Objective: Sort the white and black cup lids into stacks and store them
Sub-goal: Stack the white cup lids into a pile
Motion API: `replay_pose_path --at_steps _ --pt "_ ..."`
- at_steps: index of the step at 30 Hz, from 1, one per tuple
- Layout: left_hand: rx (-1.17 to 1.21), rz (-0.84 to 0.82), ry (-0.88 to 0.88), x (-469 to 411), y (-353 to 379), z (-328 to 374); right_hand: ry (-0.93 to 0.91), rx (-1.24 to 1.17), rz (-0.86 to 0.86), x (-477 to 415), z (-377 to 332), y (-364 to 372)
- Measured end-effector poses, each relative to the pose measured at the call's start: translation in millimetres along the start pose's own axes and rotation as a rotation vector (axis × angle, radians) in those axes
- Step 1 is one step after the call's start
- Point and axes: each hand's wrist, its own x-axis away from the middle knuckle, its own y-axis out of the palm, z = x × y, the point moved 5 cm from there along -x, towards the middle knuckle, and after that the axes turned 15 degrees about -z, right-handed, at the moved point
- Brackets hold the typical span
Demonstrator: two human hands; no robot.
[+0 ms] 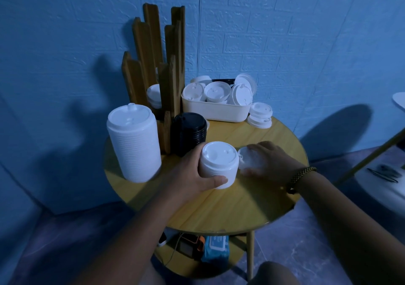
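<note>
White short lid stack [219,166] gripped by curled fingers of left hand [195,175], fingers and thumb of right hand [271,162] curled round single lid [246,159] just beside it, both over round yellow wood table [241,208], tall white stack [133,144] and black stack [189,131] further left, blue brick-textured wall [306,43] behind.

Over the round wooden table [219,210], my left forearm [140,225] and right forearm [350,216] are bare. A braided black-and-yellow cord bracelet [303,175] circles the wrist of my right hand [271,159], near the table's right rim.
</note>
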Motion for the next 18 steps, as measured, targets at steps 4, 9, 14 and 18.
replay_pose_path --at_steps 4,9,14,18 --pt "0.001 0.003 0.003 1 0 2 -0.097 -0.033 0.025 0 -3 5" --pt "0.012 0.008 0.009 2 0 3 -0.207 -0.405 0.437 27 -11 -19" --pt "0.024 0.001 -0.011 3 -1 3 -0.430 -0.263 0.208 34 -73 -8" --pt "0.012 0.014 -0.032 5 -2 4 -0.452 -0.194 0.221 28 -85 -4"
